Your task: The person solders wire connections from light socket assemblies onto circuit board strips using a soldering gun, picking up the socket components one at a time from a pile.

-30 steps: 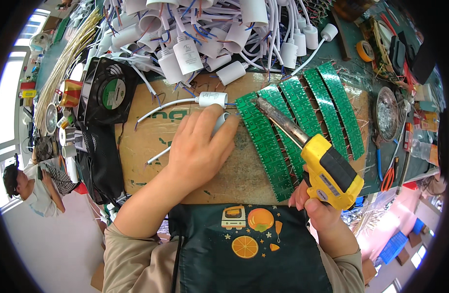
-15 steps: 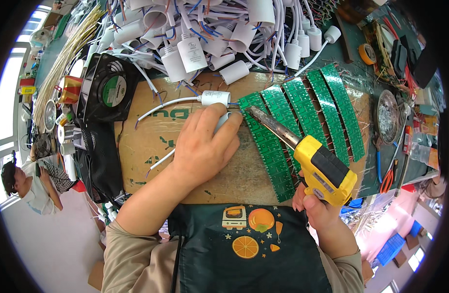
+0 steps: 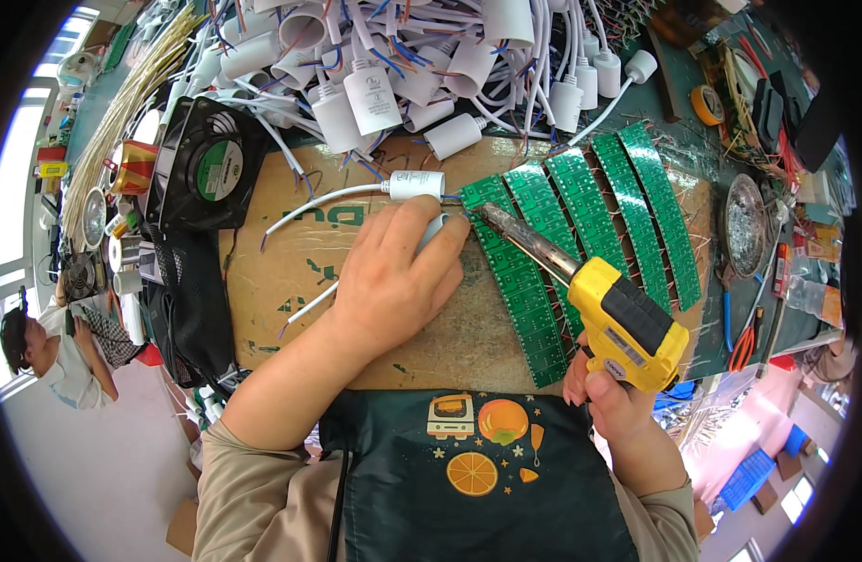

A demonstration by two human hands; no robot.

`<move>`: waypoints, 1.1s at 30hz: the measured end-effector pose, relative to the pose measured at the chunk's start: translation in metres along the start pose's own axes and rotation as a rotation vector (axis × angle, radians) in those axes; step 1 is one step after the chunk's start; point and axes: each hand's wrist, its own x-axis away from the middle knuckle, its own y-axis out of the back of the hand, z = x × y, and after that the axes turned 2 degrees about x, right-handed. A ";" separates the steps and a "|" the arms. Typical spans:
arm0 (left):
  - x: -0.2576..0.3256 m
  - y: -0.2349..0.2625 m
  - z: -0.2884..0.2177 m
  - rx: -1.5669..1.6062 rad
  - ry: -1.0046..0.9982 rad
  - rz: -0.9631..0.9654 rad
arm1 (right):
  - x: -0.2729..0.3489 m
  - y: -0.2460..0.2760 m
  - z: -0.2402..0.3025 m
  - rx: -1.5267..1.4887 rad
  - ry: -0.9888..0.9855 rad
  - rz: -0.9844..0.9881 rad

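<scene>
My right hand is wrapped round the handle of a yellow and black soldering gun. Its metal tip points up and left, over the far end of the leftmost green circuit board strip. Closed over a white lamp socket, my left hand hides most of it; a white cable comes out beside the wrist. Just beyond the fingers lies another white lamp socket, its wire ends at the board's edge. Several more board strips, joined by thin wires, fan out to the right.
A heap of white lamp sockets with cables fills the far side. On the left stands a black fan. A metal dish, pliers and orange tape lie to the right. Another person is at far left.
</scene>
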 end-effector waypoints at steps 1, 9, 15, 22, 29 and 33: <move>0.000 0.000 0.000 0.005 0.000 0.001 | 0.000 0.000 0.000 0.008 0.007 0.005; 0.003 -0.001 0.002 0.001 -0.004 0.034 | -0.002 -0.001 0.002 0.034 0.003 0.022; 0.001 -0.002 0.001 -0.006 0.003 0.017 | 0.001 0.003 -0.002 0.002 0.013 0.030; 0.002 -0.002 0.002 -0.004 0.001 0.028 | 0.003 0.002 0.000 -0.050 -0.014 0.001; 0.002 -0.002 0.002 -0.001 0.011 0.029 | 0.003 0.005 -0.005 -0.024 0.007 0.024; 0.002 -0.003 0.002 0.004 0.011 0.021 | 0.003 0.005 -0.005 0.002 0.009 0.035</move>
